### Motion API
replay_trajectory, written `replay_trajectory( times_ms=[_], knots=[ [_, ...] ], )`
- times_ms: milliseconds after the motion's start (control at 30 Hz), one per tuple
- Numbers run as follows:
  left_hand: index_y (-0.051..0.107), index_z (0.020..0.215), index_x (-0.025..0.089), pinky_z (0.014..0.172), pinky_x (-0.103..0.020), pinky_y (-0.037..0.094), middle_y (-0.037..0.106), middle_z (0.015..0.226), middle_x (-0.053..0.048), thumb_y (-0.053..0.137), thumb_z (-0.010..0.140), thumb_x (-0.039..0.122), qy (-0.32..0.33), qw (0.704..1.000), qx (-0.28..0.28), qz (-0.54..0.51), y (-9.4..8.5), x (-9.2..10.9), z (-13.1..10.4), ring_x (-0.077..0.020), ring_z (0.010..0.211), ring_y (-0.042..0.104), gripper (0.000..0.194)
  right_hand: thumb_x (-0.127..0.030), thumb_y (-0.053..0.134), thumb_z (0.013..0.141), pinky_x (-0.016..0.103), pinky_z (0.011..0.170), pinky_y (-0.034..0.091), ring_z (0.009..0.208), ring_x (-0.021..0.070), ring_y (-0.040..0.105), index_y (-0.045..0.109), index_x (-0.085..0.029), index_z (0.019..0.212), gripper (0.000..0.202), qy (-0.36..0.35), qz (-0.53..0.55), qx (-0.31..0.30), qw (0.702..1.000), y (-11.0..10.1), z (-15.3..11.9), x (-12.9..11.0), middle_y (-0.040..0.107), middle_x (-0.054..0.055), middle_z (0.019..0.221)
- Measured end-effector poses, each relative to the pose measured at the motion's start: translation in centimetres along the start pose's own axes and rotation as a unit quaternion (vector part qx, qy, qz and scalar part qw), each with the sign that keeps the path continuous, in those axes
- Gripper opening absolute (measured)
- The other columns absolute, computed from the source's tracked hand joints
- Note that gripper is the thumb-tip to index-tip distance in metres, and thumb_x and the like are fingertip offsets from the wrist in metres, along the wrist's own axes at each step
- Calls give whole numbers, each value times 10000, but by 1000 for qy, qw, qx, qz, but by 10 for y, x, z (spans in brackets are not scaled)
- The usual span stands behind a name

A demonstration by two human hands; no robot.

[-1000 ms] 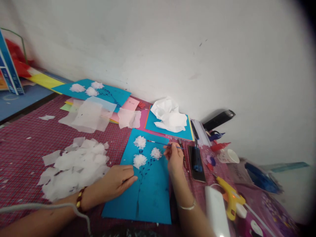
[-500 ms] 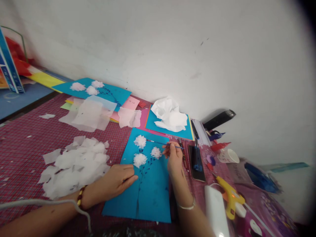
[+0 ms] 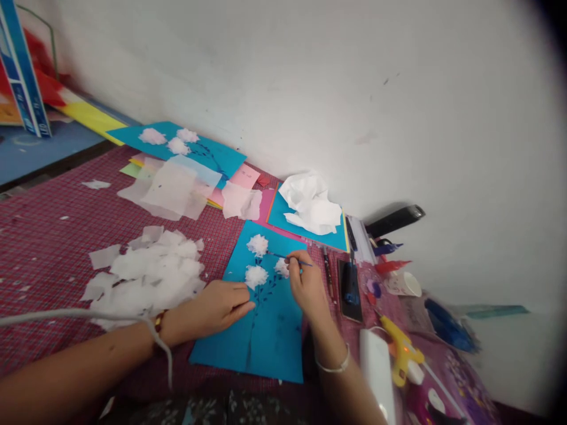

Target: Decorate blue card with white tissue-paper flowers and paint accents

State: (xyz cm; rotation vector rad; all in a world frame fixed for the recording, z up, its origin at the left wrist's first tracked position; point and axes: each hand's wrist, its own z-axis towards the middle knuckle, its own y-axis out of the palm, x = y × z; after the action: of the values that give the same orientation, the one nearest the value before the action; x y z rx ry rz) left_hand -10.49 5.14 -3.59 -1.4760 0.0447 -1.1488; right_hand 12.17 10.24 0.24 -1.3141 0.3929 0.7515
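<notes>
From here I see a plain off-white wall [image 3: 283, 88] with a few small dark marks, evenly and softly lit. Against it I have a table under a red-and-blue checked cloth [image 3: 48, 236]; at far left, a flat blue painted surface [image 3: 66, 150] adjoins it.

Brush tip [image 3: 270, 253] indistinct (too small)
</notes>
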Motion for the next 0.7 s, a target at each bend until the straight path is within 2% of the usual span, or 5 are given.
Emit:
replay_trajectory(
  times_ms=[200, 467, 700],
  knots=[
    [611, 781, 176, 624, -278, 381, 638, 782, -16, 543, 945, 282, 16, 997, -44, 55, 8, -1, -1, -179, 717, 615, 207, -334, 415, 941, 287, 619, 444, 672, 192, 652, 602, -197, 947, 231, -45, -43, -41, 997, 0, 29, -9, 695, 52, 774],
    [640, 802, 174, 641, -283, 424, 674, 822, -28, 584, 921, 269, 19, 995, -53, 83, 7, -1, 0, -193, 755, 645, 163, -352, 395, 956, 271, 623, 439, 616, 167, 641, 542, -212, 862, 224, -53, -77, -71, 993, -10, 62, -19, 686, 25, 704],
    [648, 785, 178, 627, -270, 423, 690, 835, -26, 593, 913, 272, 15, 995, -49, 83, 11, -4, 1, -180, 733, 640, 168, -288, 426, 917, 262, 586, 440, 537, 148, 604, 503, -228, 751, 192, -45, -51, -132, 989, 8, 94, -22, 651, -5, 615]
  ],
)
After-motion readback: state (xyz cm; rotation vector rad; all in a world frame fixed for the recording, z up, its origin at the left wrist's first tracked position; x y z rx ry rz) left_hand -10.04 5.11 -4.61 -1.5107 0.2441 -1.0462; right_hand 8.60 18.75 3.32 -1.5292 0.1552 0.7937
